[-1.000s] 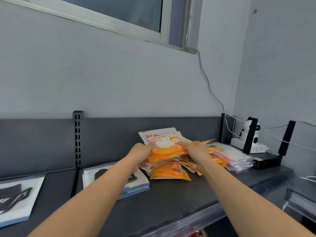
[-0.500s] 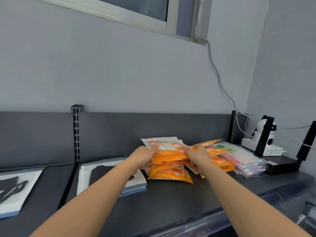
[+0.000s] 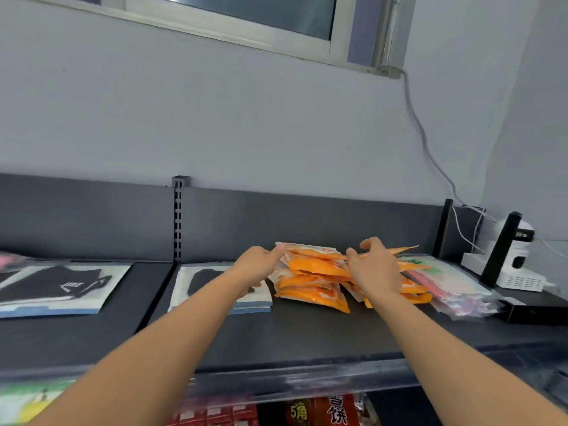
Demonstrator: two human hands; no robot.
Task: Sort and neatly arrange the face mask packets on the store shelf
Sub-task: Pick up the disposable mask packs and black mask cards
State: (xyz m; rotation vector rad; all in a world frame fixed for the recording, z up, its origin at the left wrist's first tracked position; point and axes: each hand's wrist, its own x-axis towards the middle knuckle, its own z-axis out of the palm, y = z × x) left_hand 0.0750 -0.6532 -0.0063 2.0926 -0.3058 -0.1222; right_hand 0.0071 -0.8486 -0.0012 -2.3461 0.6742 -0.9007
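A stack of orange face mask packets [image 3: 316, 273] lies on the dark shelf [image 3: 307, 336], its layers slightly fanned. My left hand [image 3: 259, 267] grips the stack's left edge, thumb on the top packet and fingers curled at the side. My right hand [image 3: 375, 270] hovers over the stack's right part with fingers spread, covering some of it. To the right, clear packets with pink and green masks [image 3: 448, 284] lie partly under the orange ones. To the left lie white packets with a black mask [image 3: 203, 281].
More black-mask packets [image 3: 58, 284] lie on the far-left shelf section, past an upright slotted post [image 3: 179, 219]. A white camera [image 3: 516, 256], black antennas and cables fill the right corner. Snack packs [image 3: 322, 410] show on the shelf below.
The orange stack has come down from its raised, tilted hold to lie flatter on the shelf. My right hand has let go and spread its fingers. The view has shifted right and up.
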